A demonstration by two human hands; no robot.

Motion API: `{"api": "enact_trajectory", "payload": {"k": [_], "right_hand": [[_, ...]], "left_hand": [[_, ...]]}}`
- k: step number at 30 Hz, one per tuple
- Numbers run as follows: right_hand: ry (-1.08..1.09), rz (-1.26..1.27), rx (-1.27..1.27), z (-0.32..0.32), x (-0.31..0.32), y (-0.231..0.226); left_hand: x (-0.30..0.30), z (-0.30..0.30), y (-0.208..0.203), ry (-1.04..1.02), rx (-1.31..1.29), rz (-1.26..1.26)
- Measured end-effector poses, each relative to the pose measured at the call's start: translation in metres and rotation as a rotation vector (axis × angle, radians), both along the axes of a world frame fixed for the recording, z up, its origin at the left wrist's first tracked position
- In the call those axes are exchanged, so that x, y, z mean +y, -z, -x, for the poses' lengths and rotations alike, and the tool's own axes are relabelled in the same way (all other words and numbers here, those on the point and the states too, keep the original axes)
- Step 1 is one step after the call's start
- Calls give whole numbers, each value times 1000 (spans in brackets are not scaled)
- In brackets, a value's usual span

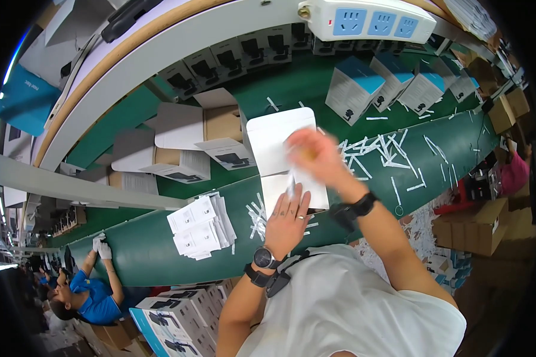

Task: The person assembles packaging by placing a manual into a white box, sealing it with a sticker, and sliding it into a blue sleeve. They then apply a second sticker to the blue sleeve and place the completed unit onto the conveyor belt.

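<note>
1. Was a green worktop (pixel 452 140), curving across the view.
2. Carried a flat white carton (pixel 278 138), a stack of white leaflets (pixel 201 226), open brown boxes (pixel 187 140), upright blue-topped boxes (pixel 354 89).
3. Lay strewn with white paper strips (pixel 387 149).

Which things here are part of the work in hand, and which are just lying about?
In hand:
- left hand pressing down the white flat box
- right hand, blurred, over the same box

Lying about:
- stack of white leaflets
- white paper strips on the green belt
- open cartons
- power strip
</note>
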State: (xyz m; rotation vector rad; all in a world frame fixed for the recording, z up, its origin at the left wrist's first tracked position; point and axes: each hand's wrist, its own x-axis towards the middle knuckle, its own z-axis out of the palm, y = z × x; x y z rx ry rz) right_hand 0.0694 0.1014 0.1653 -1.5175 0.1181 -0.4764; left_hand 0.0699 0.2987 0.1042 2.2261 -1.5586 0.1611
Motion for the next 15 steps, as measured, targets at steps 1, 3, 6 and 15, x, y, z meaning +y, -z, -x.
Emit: {"api": "enact_trajectory", "payload": {"k": [1,3,6,15], "right_hand": [[156,-78,-168,1,-25,1],[584,262,128,7,-78,-5],[510,267,556,6,-128,32],[-568,484,167,29,-16,-25]], "left_hand": [[-2,-2,-7,73,6,27],[-1,-3,-14,79,31,2],[-5,-7,-16,62,65,-3],[23,-31,-14,157,581,68]]}}
